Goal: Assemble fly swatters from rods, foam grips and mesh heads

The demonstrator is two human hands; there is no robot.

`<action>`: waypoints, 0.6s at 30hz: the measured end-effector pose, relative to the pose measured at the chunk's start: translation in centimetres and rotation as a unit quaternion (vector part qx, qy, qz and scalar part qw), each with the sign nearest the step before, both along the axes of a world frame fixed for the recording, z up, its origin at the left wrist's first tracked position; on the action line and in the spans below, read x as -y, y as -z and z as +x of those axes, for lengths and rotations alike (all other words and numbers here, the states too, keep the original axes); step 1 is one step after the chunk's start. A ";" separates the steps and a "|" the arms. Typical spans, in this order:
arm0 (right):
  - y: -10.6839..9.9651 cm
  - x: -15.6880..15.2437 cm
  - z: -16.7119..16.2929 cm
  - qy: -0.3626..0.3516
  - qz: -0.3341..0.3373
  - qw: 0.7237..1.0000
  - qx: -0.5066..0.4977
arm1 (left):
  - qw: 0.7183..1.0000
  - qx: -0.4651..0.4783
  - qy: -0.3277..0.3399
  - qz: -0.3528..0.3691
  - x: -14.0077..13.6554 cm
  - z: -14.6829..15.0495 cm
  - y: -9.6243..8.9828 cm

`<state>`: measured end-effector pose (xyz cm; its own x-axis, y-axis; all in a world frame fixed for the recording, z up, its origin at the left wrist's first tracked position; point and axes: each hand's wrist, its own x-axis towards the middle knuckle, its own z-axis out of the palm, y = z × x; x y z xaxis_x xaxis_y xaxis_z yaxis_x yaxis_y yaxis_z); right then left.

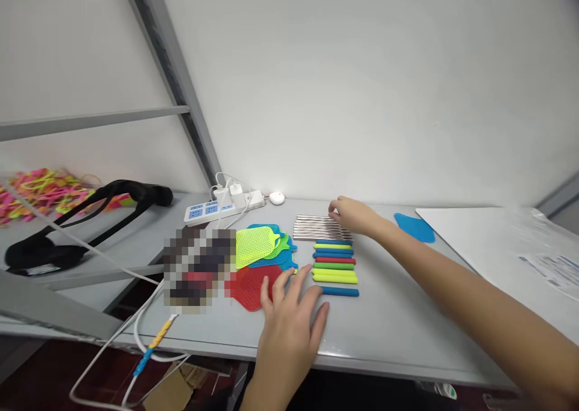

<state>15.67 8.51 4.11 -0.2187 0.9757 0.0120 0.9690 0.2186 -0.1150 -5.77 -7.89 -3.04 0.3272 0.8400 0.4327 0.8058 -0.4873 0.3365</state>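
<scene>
My right hand (pixel 350 215) reaches to the back of the table, its fingers bent together at the right end of a row of shiny metal rods (pixel 312 227). What its fingertips pinch is hidden. My left hand (pixel 289 314) is open, fingers spread over the front edge of a red mesh fly swatter head (pixel 253 284). Behind that lie yellow (pixel 253 245), green and blue fly swatter heads, overlapping. Right of them, several coloured tube-like handles lie in a column, among them a red handle (pixel 335 260). A blue handle (pixel 341 291) lies apart at the front, near my left fingertips.
A white power strip (pixel 224 209) with plugs and cables stands at the back left, beside a round white object (pixel 277 198). A blurred patch covers the left. A blue flat piece (pixel 415 227) and a white sheet (pixel 479 248) lie right. A grey metal frame (pixel 181 85) rises left.
</scene>
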 end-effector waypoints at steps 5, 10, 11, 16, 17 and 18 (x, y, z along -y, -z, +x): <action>1.9 -7.0 -0.7 -0.087 -0.081 0.992 0.039 | 1.000 -0.001 -0.014 -0.007 0.3 0.1 0.3; 2.8 -8.9 -1.0 -0.167 -0.097 0.979 0.063 | 0.999 -0.024 0.007 -0.034 0.4 -0.2 0.4; 2.8 -9.1 -1.1 -0.177 -0.094 0.978 0.066 | 0.999 -0.025 0.009 -0.041 0.4 -0.2 0.4; 1.7 -8.8 -1.1 -0.176 -0.057 0.980 0.074 | 0.997 -0.032 -0.004 -0.067 0.4 -0.1 -0.2; 1.2 -8.6 -0.9 -0.162 -0.042 0.983 0.073 | 0.997 -0.036 -0.004 -0.068 0.3 0.0 -0.3; 0.6 -8.2 -0.7 -0.145 -0.024 0.987 0.071 | 0.997 -0.039 -0.002 -0.066 0.3 0.1 -0.3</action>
<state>14.97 16.69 3.51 -0.4843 0.8709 -0.0831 0.8739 0.4860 0.0008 -5.67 -8.18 -2.71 0.3525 0.8892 0.2916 0.8333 -0.4400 0.3346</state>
